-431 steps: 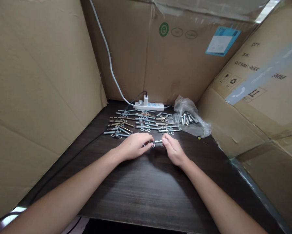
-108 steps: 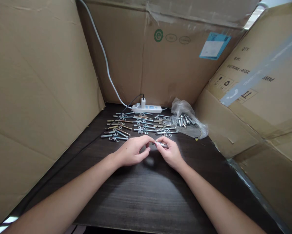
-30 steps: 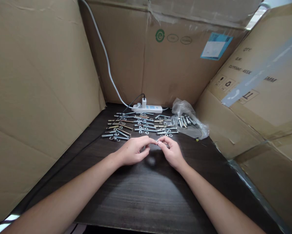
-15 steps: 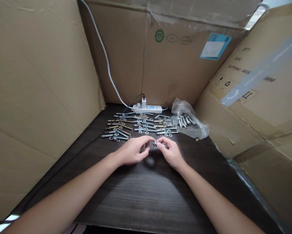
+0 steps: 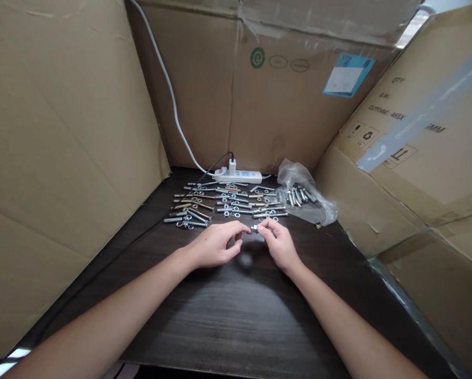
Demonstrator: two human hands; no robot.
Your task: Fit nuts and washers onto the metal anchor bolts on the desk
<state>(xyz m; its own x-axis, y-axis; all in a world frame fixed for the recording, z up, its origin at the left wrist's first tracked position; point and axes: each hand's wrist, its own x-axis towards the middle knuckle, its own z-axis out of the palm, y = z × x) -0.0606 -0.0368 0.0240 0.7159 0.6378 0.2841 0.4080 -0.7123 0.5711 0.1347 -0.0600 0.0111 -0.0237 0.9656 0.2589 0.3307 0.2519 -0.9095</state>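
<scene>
My left hand (image 5: 216, 245) and my right hand (image 5: 280, 243) meet over the dark wooden table (image 5: 236, 316). The right thumb and forefinger pinch a small silver bolt (image 5: 254, 228) by its end. The left fingers are curled in a pinch just left of the bolt, and I cannot make out anything in them. Behind the hands lie rows of loose bolts, nuts and washers (image 5: 228, 202).
A clear plastic bag of bolts (image 5: 303, 196) lies at the back right. A white power strip (image 5: 239, 175) with a plug and white cable (image 5: 168, 100) sits against the back cardboard wall. Cardboard boxes (image 5: 54, 147) close in left, back and right.
The right hand has turned the bolt slightly and shifted a little away from me; the left hand's fingertips have parted from it. The parts on the table have not moved.
</scene>
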